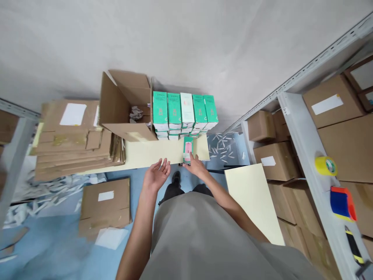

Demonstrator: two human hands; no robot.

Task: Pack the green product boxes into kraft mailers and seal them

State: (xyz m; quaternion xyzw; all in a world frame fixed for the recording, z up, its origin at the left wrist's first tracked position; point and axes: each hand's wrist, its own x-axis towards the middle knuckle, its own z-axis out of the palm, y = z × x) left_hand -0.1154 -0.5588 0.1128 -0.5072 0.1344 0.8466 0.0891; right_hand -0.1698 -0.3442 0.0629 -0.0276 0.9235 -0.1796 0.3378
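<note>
A small green and white carton (187, 144) with a pink panel lies at the front edge of a cream table (145, 151). My right hand (196, 166) touches its near right corner, fingers apart, the index fingertip over the carton's top. To the left, my left hand (156, 175) is raised palm up in front of the table edge, open and holding nothing, with its fingers slightly bent. Behind the carton, several green and white cartons (174, 111) stand in a stacked row, one showing a white face. Beside them is an open cardboard box (125, 130) with crumpled paper inside.
Flattened cardboard (72, 144) is piled on the table's left. Another folded carton (105, 206) and paper scraps lie on the floor. A cream board (252, 198) is at my right, beside a rack post (309, 155) bearing yellow tape (325, 166) and a cutter (354, 245).
</note>
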